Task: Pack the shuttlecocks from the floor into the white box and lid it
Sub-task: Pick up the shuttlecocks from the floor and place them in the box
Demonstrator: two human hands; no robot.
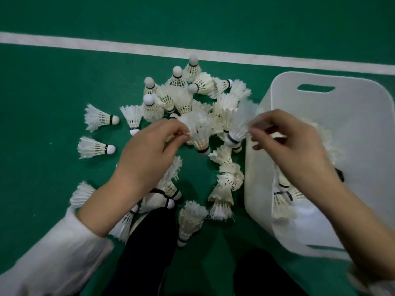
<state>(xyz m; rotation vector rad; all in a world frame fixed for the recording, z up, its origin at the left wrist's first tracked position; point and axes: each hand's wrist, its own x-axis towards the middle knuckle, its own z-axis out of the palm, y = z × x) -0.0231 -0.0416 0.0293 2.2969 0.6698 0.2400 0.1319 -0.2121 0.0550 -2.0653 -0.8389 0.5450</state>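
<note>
under the right forearm [342, 210], shuttlecocks [281, 202] in the white box [352, 116] are half hidden. left hand [147, 150] pinches one shuttlecock [199, 135] by its feathers, right hand [286, 144] pinches another shuttlecock [236, 133], over the floor pile [183, 97] beside the box.

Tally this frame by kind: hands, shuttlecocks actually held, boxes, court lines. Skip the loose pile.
Hands: 2, left hand, right hand
Held shuttlecocks: 2, left-held shuttlecock, right-held shuttlecock
White box: 1
Court line: 1
Total: 6
</note>
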